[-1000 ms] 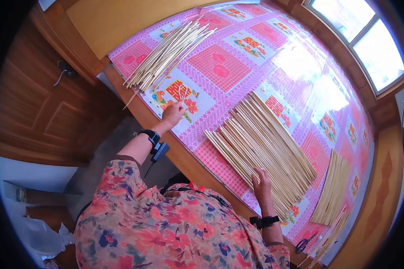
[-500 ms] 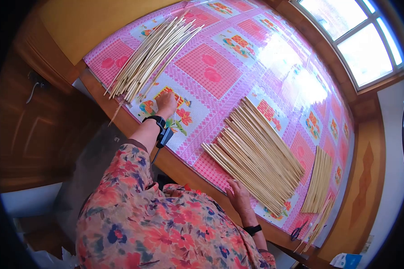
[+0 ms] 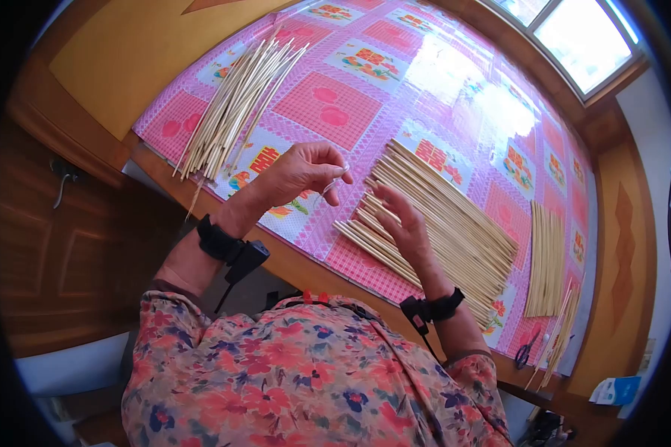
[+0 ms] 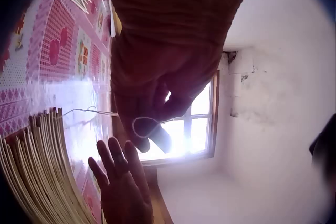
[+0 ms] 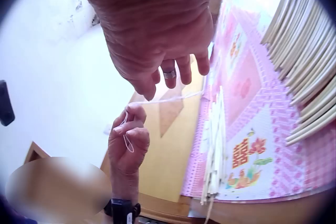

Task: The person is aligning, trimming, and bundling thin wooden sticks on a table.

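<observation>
My left hand (image 3: 300, 176) is raised over the table's front edge, pinching a thin white string (image 4: 146, 126) between thumb and fingers. A small loop of the string hangs from those fingers, and another stretch runs off to the side. Facing it, my right hand (image 3: 405, 222) has its fingers spread and loosely bent, with a ring (image 5: 169, 74) on one of them. The string passes close by these right fingertips in the right wrist view. Behind and below the right hand lies a wide row of thin sticks (image 3: 455, 223), side by side on the tablecloth.
A loose pile of sticks (image 3: 227, 112) lies at the table's left end. On the right are a smaller row of sticks (image 3: 546, 261), a few thin strips (image 3: 561, 339) and dark-handled scissors (image 3: 527, 349). A patterned pink plastic tablecloth (image 3: 328, 112) covers the table.
The left hand has come away from near the loose pile, rightward and up, with the string. The right hand has left the near edge of the stick row and risen toward the left hand.
</observation>
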The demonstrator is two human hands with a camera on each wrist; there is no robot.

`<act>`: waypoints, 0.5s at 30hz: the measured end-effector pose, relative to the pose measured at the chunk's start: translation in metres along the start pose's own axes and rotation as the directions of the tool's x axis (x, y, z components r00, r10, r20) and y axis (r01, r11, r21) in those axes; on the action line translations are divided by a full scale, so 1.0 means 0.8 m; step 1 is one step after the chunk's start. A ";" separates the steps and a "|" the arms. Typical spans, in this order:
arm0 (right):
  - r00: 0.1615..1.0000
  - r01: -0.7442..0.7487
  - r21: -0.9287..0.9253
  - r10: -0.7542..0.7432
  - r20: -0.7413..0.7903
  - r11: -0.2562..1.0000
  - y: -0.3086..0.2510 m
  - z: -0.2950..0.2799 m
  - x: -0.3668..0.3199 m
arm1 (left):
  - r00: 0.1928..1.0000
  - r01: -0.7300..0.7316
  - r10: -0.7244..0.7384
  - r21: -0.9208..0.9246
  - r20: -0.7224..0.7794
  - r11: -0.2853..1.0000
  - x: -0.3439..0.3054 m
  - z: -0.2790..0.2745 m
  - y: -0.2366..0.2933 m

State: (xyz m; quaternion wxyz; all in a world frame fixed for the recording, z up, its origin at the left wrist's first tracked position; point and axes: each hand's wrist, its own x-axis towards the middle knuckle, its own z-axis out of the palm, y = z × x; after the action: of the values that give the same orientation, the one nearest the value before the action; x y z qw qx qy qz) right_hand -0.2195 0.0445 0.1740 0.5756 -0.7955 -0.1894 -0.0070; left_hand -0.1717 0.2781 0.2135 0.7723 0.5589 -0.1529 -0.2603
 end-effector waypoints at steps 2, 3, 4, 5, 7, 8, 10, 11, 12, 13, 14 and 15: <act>0.995 0.096 0.019 -0.095 -0.019 0.995 -0.024 0.006 0.018 | 0.996 0.023 -0.020 -0.032 0.083 0.999 -0.001 0.030 0.016; 0.993 0.114 0.080 -0.115 0.002 0.990 -0.031 0.009 0.021 | 0.986 0.049 -0.037 -0.072 0.162 0.996 -0.002 0.044 0.023; 0.991 0.130 0.139 -0.134 0.022 0.982 -0.034 0.007 0.019 | 0.983 0.041 -0.029 -0.064 0.182 0.997 -0.003 0.058 0.028; 0.991 0.133 0.136 -0.136 0.016 0.982 -0.030 0.000 0.014 | 0.982 0.041 -0.029 -0.060 0.187 0.997 -0.002 0.066 0.031; 0.947 -0.143 0.101 0.106 0.302 0.985 -0.020 -0.012 0.008 | 0.984 0.004 -0.001 -0.017 0.176 1.000 0.001 0.077 0.035; 0.966 -0.171 0.303 0.099 0.239 0.938 -0.018 -0.010 -0.002 | 0.984 -0.002 0.005 -0.014 0.175 1.000 0.002 0.079 0.036; 0.942 -0.255 0.361 0.148 0.300 0.897 -0.014 -0.031 -0.023 | 0.996 -0.007 0.008 -0.012 0.092 1.000 0.003 0.077 0.035; 0.911 -0.346 0.411 0.197 0.363 0.843 -0.009 -0.044 -0.034 | 0.995 -0.009 0.010 -0.016 0.095 1.000 0.004 0.077 0.032; 0.911 -0.366 0.433 0.223 0.346 0.824 -0.004 -0.052 -0.046 | 0.999 -0.006 0.006 0.011 0.040 1.000 0.004 0.076 0.029; 0.912 -0.369 0.433 0.230 0.340 0.823 -0.001 -0.061 -0.057 | 1.000 0.000 0.000 0.040 -0.013 0.999 0.004 0.076 0.025; 0.916 -0.383 0.463 0.262 0.304 0.800 0.003 -0.068 -0.067 | 1.000 0.018 -0.017 0.026 -0.022 1.000 0.004 0.077 0.022; 0.918 -0.393 0.493 0.294 0.268 0.776 0.004 -0.076 -0.074 | 1.000 0.022 -0.021 0.025 -0.012 0.999 0.005 0.080 0.019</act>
State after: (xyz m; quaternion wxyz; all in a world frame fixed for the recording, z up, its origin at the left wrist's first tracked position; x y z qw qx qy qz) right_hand -0.2610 -0.0299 0.1776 0.7473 -0.6206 -0.0847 0.2218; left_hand -0.1983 0.2294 0.2484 0.7632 0.5718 -0.1457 -0.2633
